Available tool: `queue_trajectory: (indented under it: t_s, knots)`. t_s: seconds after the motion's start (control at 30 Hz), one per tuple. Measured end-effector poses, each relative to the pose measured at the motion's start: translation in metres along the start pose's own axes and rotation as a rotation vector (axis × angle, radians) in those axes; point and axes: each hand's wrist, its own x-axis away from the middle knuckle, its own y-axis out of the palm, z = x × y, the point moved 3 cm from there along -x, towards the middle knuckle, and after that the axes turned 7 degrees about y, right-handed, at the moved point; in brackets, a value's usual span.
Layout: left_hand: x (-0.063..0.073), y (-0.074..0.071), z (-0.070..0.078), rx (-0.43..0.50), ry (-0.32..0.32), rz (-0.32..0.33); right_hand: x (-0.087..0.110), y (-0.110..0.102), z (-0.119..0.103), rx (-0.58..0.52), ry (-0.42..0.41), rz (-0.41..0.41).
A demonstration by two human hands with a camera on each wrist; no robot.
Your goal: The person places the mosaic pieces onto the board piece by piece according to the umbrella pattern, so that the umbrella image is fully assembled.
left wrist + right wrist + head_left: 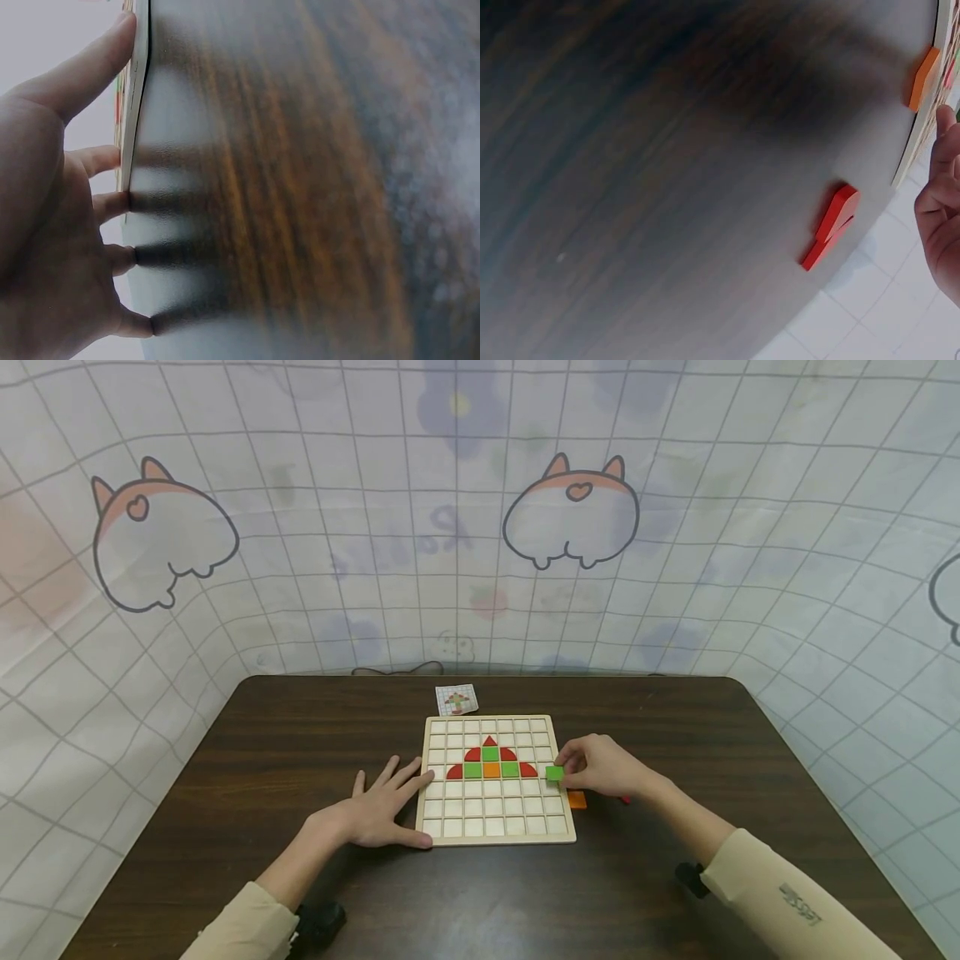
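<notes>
Left hand (pixel 375 814) is laid at the left side of the board (pixel 500 841), with the fingers straight and spread; nothing is grasped by it. The near left corner area of the rim is touched by the thumb, and the left rim higher up is met by the index finger, while the outer fingers are extended over the bench (pixel 225 818). Just beyond the far rim, a card (pixel 456 700) is placed, on which a small red and green figure is printed. On the board's grid, a stepped pattern of red, green and orange pieces (pixel 490 754) is set about the middle columns, toward the far half.

At the right rim, a green square (pixel 554 773) is pinched between the fingertips of the right hand (pixel 603 766). It is held over the rightmost column and rim, roughly level with the lowest row of the pattern; whether the board is touched by it cannot be told. The governing relation is judged to be sideways: the pattern lies to the left of the green square, and no long axis need be aligned. The right hand is the nearer one. An orange piece (pixel 577 800) is located just beside the right rim. Farther right, two red pieces (pixel 838 214) are placed together, mostly hidden by the right forearm in the head view.
</notes>
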Motion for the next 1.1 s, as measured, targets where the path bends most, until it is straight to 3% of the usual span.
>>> queue_trajectory:
  t_s: [0.73, 1.1]
  knots:
    - [0.000, 0.000, 0.000, 0.005, -0.012, -0.003, -0.014, 0.018, -0.021, -0.005, -0.028, 0.004]
    - [0.001, 0.000, 0.000, 0.003, -0.009, 0.000, -0.020, 0.026, -0.034, -0.018, -0.089, -0.015]
